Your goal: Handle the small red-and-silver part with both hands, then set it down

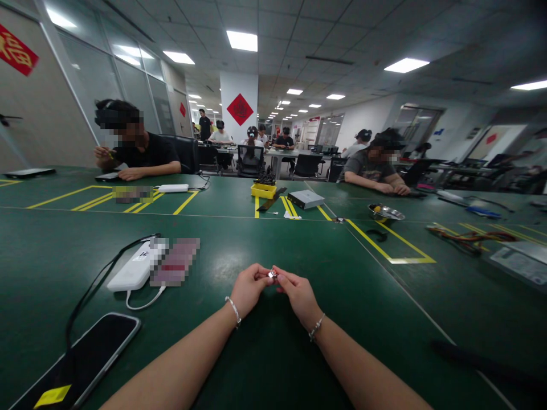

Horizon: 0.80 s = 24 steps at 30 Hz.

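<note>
My left hand (pixel 250 289) and my right hand (pixel 297 295) meet over the green table (pixel 342 296), fingertips pinched together. Between them sits a tiny shiny metal piece (pixel 272 274), held by both hands. It is too small to name. Each wrist wears a thin bracelet. Both forearms reach in from the bottom edge.
A white power bank (pixel 134 267) with a cable lies to the left, and a dark phone (pixel 81 361) at the bottom left. Farther off are a yellow tray (pixel 263 190), a grey box (pixel 305 199) and a metal bowl (pixel 385 212). Other people sit at the far side.
</note>
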{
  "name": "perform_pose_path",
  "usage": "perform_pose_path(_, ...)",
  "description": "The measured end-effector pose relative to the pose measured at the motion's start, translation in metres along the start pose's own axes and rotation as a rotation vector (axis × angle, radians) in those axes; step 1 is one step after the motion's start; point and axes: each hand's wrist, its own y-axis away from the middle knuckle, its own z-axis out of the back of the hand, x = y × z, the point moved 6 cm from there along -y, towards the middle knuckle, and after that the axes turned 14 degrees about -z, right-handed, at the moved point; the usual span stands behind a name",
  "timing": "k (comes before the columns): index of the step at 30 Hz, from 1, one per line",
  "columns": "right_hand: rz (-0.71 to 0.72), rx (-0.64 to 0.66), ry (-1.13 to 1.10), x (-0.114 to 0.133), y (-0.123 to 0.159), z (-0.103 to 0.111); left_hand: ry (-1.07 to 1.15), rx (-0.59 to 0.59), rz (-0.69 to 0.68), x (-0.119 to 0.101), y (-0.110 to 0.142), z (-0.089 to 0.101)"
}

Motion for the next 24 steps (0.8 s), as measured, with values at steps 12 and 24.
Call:
perform_pose_path(12, -0.015, -0.035, -0.006, -0.001, -0.001, 0.003, -0.103, 0.062, -0.056, 0.004, 0.002, -0.004)
perform_pose_path(24, 0.068, -0.474, 0.475, 0.029, -0.012, 0.086, -0.536, 0.294, -0.17, -0.017, 0.003, -0.001)
